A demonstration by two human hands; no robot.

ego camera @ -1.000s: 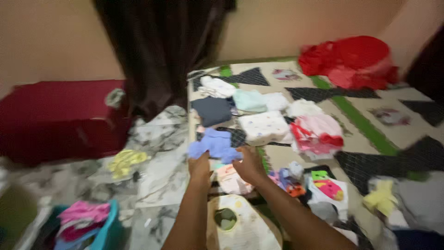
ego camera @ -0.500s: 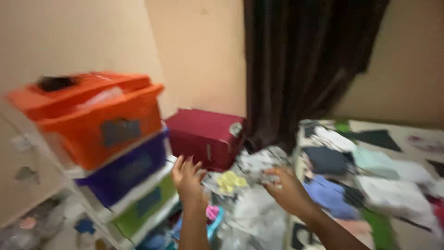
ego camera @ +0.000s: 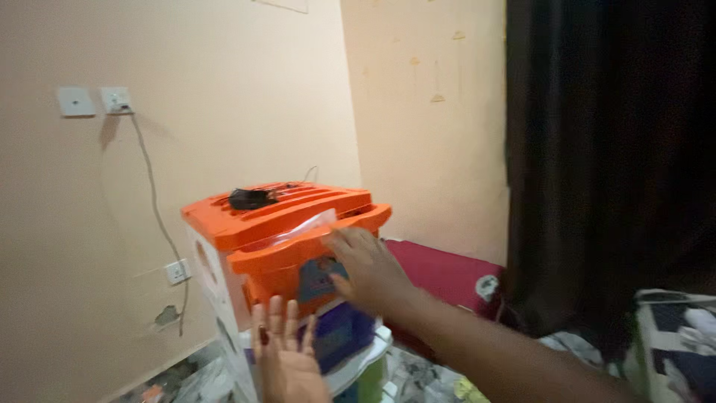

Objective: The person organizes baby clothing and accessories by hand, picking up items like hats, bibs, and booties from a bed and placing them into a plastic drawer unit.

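Orange plastic fills the middle of the view: the top drawer (ego camera: 298,257) of a stacked plastic drawer unit (ego camera: 224,298) stands against the peach wall (ego camera: 186,89), its front pulled a little forward of the slatted orange lid (ego camera: 276,209) above it. A clear plastic bag edge (ego camera: 306,226) pokes out of the gap between lid and drawer (what it holds cannot be made out). On the lid lies a small dark object (ego camera: 250,198), too blurred to name.

The right hand (ego camera: 369,272) rests flat on the orange drawer's front, fingers spread and touching the plastic just under the rim, thumb near the dark label on the face; it grips nothing, only presses against the front. The left hand (ego camera: 287,354) is lower, palm toward the unit and fingers loosely apart, empty, held just before the blue drawer (ego camera: 343,332) beneath the orange one; whether it touches cannot be told.

Below the blue drawer a green drawer (ego camera: 373,377) peeks out at the bottom edge. To the right a dark red suitcase (ego camera: 447,276) lies behind the forearm, and a dark curtain (ego camera: 611,164) hangs beside it. On the wall, a cable (ego camera: 153,201) drops from an upper socket (ego camera: 115,100) toward a lower socket (ego camera: 177,272).
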